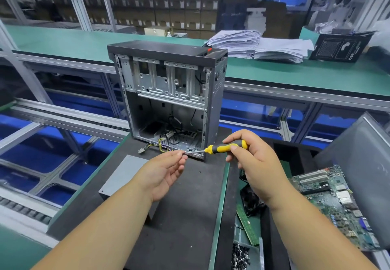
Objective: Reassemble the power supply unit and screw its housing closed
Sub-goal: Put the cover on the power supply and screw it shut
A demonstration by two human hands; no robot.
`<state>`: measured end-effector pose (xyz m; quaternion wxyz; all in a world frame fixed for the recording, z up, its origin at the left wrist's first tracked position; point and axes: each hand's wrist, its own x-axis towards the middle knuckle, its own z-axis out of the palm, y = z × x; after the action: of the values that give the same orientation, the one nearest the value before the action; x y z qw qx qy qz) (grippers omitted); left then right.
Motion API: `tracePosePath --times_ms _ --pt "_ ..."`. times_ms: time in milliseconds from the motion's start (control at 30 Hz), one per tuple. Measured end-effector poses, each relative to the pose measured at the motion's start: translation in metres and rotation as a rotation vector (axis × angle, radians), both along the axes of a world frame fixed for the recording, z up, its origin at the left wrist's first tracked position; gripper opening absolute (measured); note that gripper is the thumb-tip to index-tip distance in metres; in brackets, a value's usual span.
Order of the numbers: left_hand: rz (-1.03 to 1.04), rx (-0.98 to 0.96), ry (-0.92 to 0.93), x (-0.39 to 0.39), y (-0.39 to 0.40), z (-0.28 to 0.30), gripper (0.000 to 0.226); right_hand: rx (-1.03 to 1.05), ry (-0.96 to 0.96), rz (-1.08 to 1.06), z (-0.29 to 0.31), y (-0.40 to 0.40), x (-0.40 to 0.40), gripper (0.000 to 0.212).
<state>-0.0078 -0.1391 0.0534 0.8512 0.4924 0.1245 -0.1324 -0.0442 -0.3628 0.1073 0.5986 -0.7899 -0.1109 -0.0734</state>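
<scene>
My right hand point(256, 164) grips a yellow and black screwdriver point(223, 147) by its handle, the shaft pointing left. My left hand point(166, 172) pinches the tip of the shaft between thumb and fingers; whether a screw is there I cannot tell. The grey power supply unit point(122, 174) lies flat on the black foam mat point(185, 206), partly under my left forearm. Its yellow and black cables point(156, 146) trail toward the open computer case point(168, 96), which stands upright at the mat's far end.
A green motherboard point(335, 202), a memory stick point(247, 225) and a black fan point(251, 200) lie to the right. A tray of black screws point(240, 257) sits at the bottom right. A grey side panel point(363, 164) leans at the right. Stacked papers point(259, 45) rest on the far bench.
</scene>
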Motion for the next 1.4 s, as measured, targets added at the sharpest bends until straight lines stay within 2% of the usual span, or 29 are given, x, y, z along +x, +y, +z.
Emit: tracePosePath --times_ms 433,833,1167,1267,1400 --pt "0.029 -0.054 0.006 0.034 0.096 -0.010 0.008 -0.145 0.002 0.006 0.001 0.105 0.025 0.017" --pt "-0.032 0.033 -0.058 0.090 0.187 -0.027 0.012 -0.255 0.023 -0.088 -0.001 0.211 0.063 0.016" --pt "-0.103 -0.043 0.058 0.118 0.213 -0.045 0.010 -0.460 0.038 -0.100 -0.005 0.242 0.079 0.016" --pt "-0.110 -0.067 0.091 0.122 0.215 -0.050 0.010 -0.457 0.070 -0.167 -0.009 0.246 0.084 0.015" --pt "-0.156 -0.095 0.088 0.126 0.218 -0.054 0.011 -0.289 0.121 -0.283 -0.016 0.251 0.092 0.016"
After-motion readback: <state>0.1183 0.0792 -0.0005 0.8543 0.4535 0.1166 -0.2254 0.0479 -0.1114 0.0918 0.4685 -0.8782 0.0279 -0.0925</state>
